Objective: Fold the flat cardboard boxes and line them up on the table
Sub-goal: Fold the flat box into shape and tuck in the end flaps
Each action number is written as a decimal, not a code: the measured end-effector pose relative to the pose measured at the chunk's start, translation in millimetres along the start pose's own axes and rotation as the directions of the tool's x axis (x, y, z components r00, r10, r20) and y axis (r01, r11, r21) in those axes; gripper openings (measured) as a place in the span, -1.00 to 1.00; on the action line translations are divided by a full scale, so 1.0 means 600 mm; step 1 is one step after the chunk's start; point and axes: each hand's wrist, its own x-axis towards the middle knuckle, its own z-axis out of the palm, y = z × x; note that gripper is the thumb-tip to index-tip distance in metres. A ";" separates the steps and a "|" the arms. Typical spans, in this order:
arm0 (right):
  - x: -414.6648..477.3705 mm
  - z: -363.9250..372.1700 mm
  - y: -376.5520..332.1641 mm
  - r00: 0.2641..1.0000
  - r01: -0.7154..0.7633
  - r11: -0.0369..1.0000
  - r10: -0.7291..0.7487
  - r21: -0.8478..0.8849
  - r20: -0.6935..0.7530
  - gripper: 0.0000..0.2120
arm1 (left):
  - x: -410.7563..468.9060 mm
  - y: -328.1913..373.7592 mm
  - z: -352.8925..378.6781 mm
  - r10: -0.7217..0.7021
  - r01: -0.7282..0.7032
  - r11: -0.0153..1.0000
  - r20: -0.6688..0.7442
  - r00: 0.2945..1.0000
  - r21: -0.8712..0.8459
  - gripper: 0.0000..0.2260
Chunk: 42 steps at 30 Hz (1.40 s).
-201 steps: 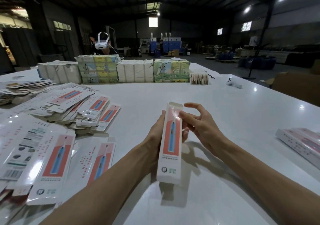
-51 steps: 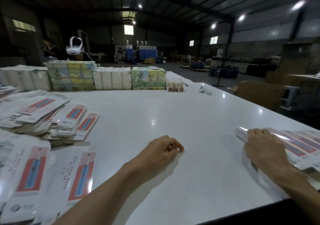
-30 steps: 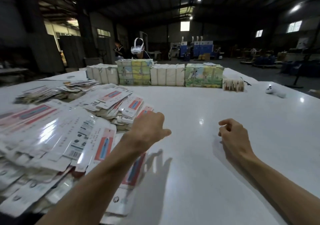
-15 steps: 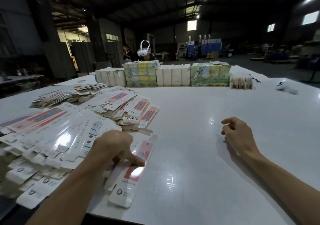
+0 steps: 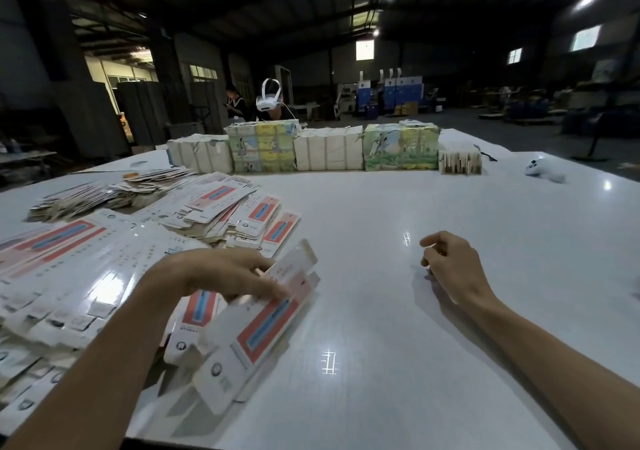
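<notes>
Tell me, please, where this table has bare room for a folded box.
The white table is bare from the flat box in the left hand to the right hand, and beyond up to the row of wrapped bundles. The left side is crowded with heaped flat boxes.

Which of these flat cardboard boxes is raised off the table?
The flat box gripped by the left hand, tilted up; the rest lie flat in the pile.

Wrapped bundles (image 5: 329,153); wht controller (image 5: 545,171) far R
</notes>
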 end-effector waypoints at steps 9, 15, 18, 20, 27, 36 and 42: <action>-0.002 -0.004 -0.009 0.991 0.127 0.988 -0.121 0.092 -0.065 -0.80 | 0.130 0.119 0.070 0.199 -0.190 0.529 -0.097 0.975 -0.827 -0.66; 0.003 -0.017 -0.014 0.974 0.222 0.966 -0.212 0.136 -0.083 -0.82 | 0.204 0.171 0.148 0.110 -0.144 0.467 -0.104 0.988 -0.873 -0.70; 0.009 -0.019 -0.014 0.961 0.275 0.957 -0.272 0.090 -0.048 -0.77 | 0.223 0.177 0.175 0.129 -0.156 0.476 -0.107 0.986 -0.865 -0.67; 0.009 -0.019 -0.012 0.941 0.336 0.941 -0.337 0.034 0.040 -0.75 | 0.226 0.175 0.178 0.183 -0.222 0.512 -0.147 0.972 -0.830 -0.73; -0.004 -0.007 -0.028 0.922 0.374 0.923 -0.361 -0.087 0.138 -0.75 | 0.219 0.157 0.192 0.267 -0.280 0.468 -0.168 0.949 -0.838 -0.64; -0.007 -0.016 -0.045 0.975 0.111 0.964 -0.153 0.240 0.161 -0.79 | 0.220 0.164 0.180 0.203 -0.283 0.497 -0.208 0.957 -0.820 -0.44; -0.013 -0.034 -0.057 0.903 -0.232 0.702 -0.101 0.673 0.417 -0.65 | 0.218 0.177 0.188 0.267 -0.206 0.440 -0.092 0.959 -0.874 -0.39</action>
